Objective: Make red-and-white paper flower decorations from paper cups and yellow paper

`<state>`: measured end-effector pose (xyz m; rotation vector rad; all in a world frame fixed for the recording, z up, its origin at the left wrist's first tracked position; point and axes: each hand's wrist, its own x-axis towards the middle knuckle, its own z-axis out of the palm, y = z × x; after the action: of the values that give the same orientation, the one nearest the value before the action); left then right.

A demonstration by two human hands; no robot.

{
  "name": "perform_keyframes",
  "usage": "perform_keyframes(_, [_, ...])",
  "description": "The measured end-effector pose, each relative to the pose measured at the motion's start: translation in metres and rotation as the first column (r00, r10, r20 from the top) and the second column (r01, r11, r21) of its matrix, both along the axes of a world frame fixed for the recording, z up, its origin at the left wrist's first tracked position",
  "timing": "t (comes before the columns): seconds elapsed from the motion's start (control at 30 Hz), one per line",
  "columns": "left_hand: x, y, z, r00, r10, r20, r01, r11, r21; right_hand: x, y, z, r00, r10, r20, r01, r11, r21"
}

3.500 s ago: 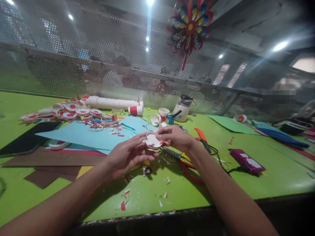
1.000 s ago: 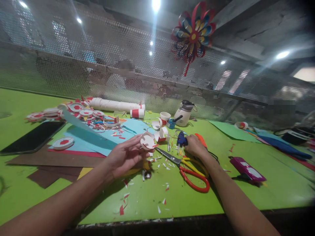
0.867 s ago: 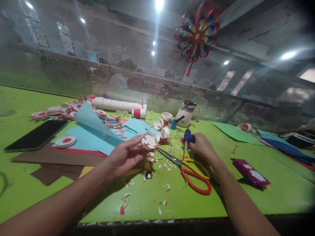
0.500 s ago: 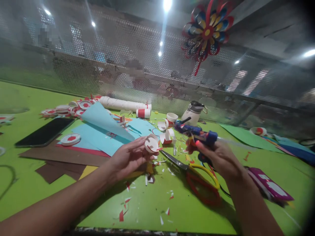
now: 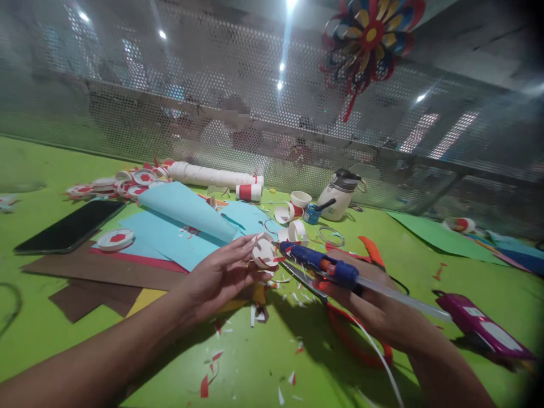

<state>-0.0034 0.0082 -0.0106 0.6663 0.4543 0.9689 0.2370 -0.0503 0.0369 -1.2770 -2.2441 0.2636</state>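
My left hand (image 5: 219,277) pinches a small white paper-cup piece with red trim (image 5: 263,252) above the green table (image 5: 63,317). My right hand (image 5: 374,309) grips a blue glue gun (image 5: 325,264) with a clear glue stick sticking out of its back. The gun's nozzle points left and sits right beside the cup piece. Under my right hand lie scissors with red and yellow handles (image 5: 361,351), partly hidden.
Light-blue paper sheets (image 5: 178,226) curl up beside brown, red and yellow sheets. A black phone (image 5: 70,225) lies at the left. Red-and-white discs (image 5: 127,178), a white tube (image 5: 212,175), cut cups, a white bottle (image 5: 340,195), orange pliers (image 5: 372,249) and a magenta device (image 5: 484,331) are scattered around. A paper pinwheel (image 5: 372,34) hangs on the mesh wall.
My right hand let go of the cup piece, reached right, picked up the glue gun and brought its nozzle to the cup piece. My left hand kept holding the piece.
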Motion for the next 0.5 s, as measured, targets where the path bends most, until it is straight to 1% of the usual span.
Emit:
perform_keyframes(0.23, [-0.0003, -0.0006, -0.0015, 1.0, 0.003, -0.015, -0.003, 1.0, 0.013, -0.0029, 0.0007, -0.0029, 1.0, -0.001, 0.029, 0.0, 1.0, 0.019])
perform_keyframes(0.5, [0.0011, -0.0025, 0.0007, 1.0, 0.005, -0.025, -0.004, 0.999, 0.037, -0.0086, -0.0011, -0.001, 1.0, -0.004, 0.016, 0.004, 1.0, -0.021])
